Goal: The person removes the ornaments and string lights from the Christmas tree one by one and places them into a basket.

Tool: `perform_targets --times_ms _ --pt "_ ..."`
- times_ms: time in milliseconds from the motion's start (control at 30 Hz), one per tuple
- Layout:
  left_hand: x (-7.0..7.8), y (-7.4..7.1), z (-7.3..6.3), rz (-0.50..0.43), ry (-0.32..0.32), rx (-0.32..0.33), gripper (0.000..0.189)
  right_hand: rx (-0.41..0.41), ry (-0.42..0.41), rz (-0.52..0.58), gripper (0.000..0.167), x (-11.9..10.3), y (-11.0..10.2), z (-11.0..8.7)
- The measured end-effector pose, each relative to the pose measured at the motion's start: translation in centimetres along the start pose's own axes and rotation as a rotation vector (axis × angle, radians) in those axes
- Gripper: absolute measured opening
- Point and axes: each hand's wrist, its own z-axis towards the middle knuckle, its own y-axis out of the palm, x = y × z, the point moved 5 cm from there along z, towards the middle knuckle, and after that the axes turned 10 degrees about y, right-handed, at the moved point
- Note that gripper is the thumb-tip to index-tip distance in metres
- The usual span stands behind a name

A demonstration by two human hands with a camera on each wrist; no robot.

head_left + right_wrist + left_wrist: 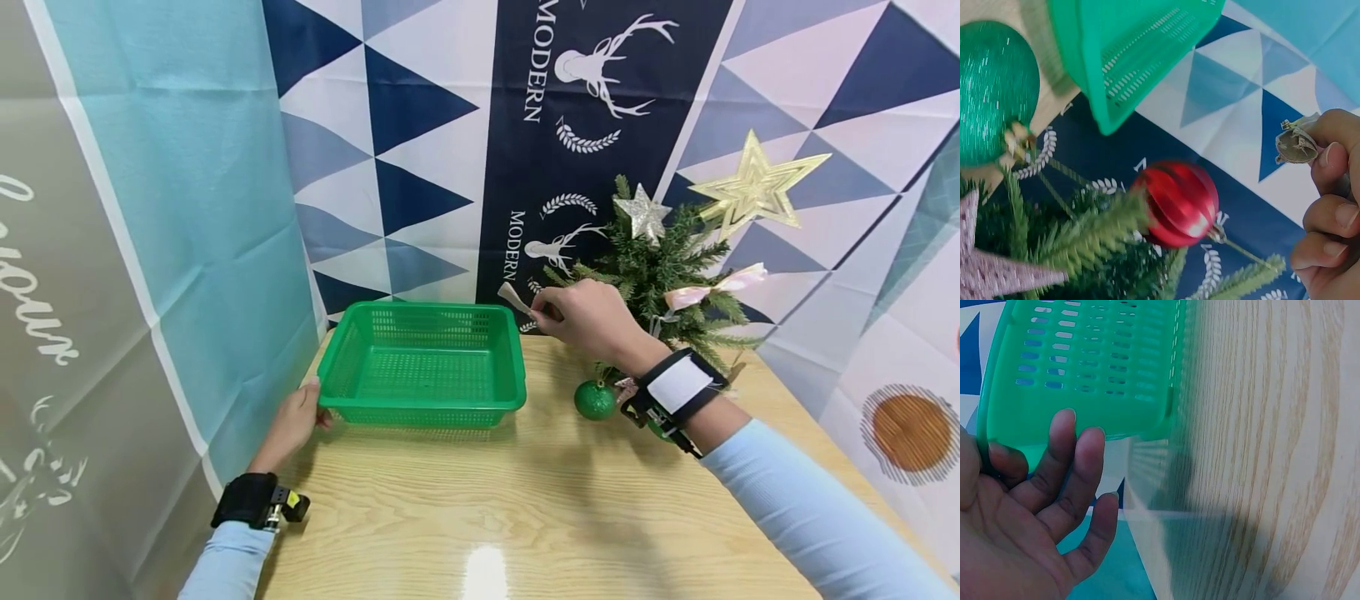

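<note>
A green plastic basket (427, 408) with slotted walls sits on the wooden table, and I see nothing inside it. My left hand (298, 412) grips its near left corner; in the left wrist view the thumb and a curled index finger pinch the rim, the other fingers (1088, 462) spread against or beside the wall. Right of the basket, my right hand (588, 317) is raised and pinches a small pale ribbon bow (514, 296) between thumb and index finger. In the right wrist view the bow (1297, 145) shows a folded end and a gold tie; the fingers hide the rest.
A small artificial Christmas tree (675, 258) stands behind my right forearm. It carries a gold star (759, 185), a silver star (643, 213), a pink bow (716, 287), a green ball (595, 401) and a red ball (1179, 203). Patterned cloth hangs behind and beside the table.
</note>
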Motion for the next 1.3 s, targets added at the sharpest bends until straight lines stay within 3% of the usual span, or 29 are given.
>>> perform_targets --times_ms 633,1300 --pt "-0.1 0.0 0.2 -0.004 0.028 0.002 0.061 -0.054 -0.006 0.037 0.009 -1.9 4.2 0.4" --pt "-0.2 0.0 0.0 0.005 0.002 -0.001 0.061 -0.133 0.009 0.023 0.009 -3.1 8.0 0.6"
